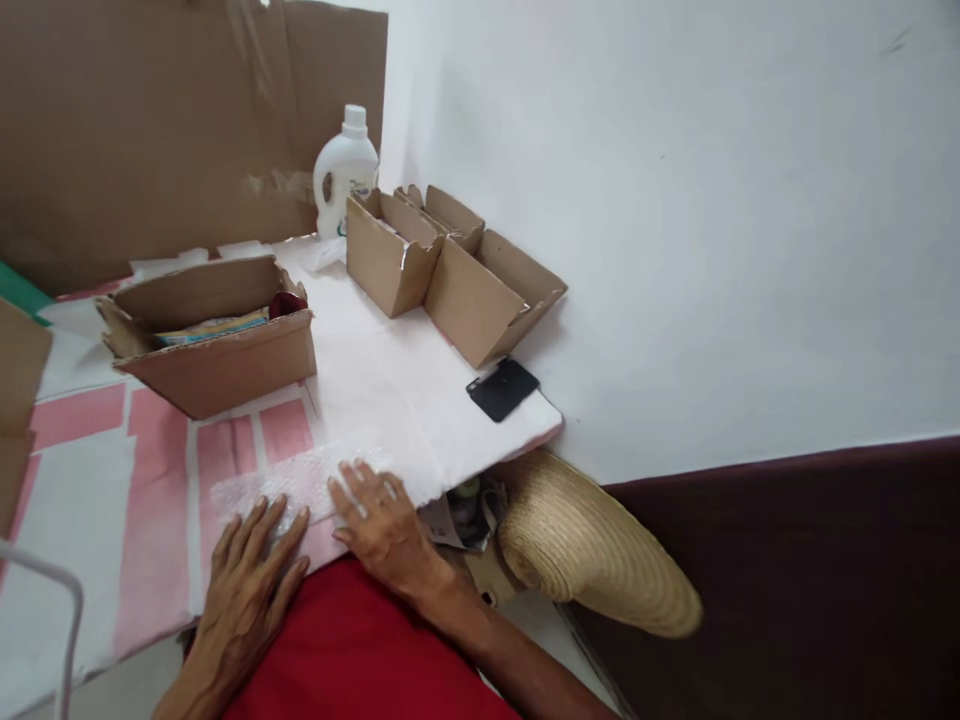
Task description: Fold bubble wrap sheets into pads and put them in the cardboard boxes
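A strip of clear bubble wrap (300, 483) lies flat near the front edge of the cloth-covered table (382, 385). On its left part rests my left hand (251, 570), palm down with the fingers stretched out. My right hand (384, 528) lies on the right end of the wrap, fingers spread and slightly bent. Neither hand grips anything. Whether something lies under the wrap, I cannot tell.
An open cardboard box (217, 370) holding packets stands behind my hands. More open boxes (472, 300) sit by the wall, near a white jug (349, 175). A black phone-like object (504, 388) lies at the right corner. Below hangs a straw hat (592, 550).
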`<state>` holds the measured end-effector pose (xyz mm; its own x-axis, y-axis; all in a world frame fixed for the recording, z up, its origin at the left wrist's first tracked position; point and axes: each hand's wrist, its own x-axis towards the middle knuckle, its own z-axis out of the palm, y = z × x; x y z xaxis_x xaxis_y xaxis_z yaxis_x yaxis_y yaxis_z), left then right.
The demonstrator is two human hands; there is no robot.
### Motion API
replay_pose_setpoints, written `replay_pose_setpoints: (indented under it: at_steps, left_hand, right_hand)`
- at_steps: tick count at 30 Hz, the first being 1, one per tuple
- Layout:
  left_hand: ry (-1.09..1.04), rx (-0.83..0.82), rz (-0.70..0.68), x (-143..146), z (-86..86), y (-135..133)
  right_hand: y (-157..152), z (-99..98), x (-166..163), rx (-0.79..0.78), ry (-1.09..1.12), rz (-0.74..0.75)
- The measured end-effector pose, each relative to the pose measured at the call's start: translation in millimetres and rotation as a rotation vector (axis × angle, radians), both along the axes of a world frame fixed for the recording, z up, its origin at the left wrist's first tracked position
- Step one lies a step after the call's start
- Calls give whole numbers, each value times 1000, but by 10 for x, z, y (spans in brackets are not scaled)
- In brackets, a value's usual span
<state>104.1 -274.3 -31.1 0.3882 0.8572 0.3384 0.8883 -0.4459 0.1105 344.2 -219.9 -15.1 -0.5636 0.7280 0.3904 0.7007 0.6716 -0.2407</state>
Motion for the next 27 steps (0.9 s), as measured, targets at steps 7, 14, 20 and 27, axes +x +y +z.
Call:
replay_pose_setpoints:
  at_steps: [7, 14, 20, 27]
  left_hand:
    - [31, 39, 27, 38, 79, 33]
    - [-37, -1, -17, 97, 167, 118]
    - [-60, -106, -154, 44, 177, 201]
    - [-25, -90, -295, -29, 208, 379]
  right_hand:
    - [96, 3, -384, 143, -25, 274]
    - [254, -77, -83, 115, -31, 256]
    - [286, -61, 186, -15, 35, 213]
    - [128, 3, -36, 51, -12, 160]
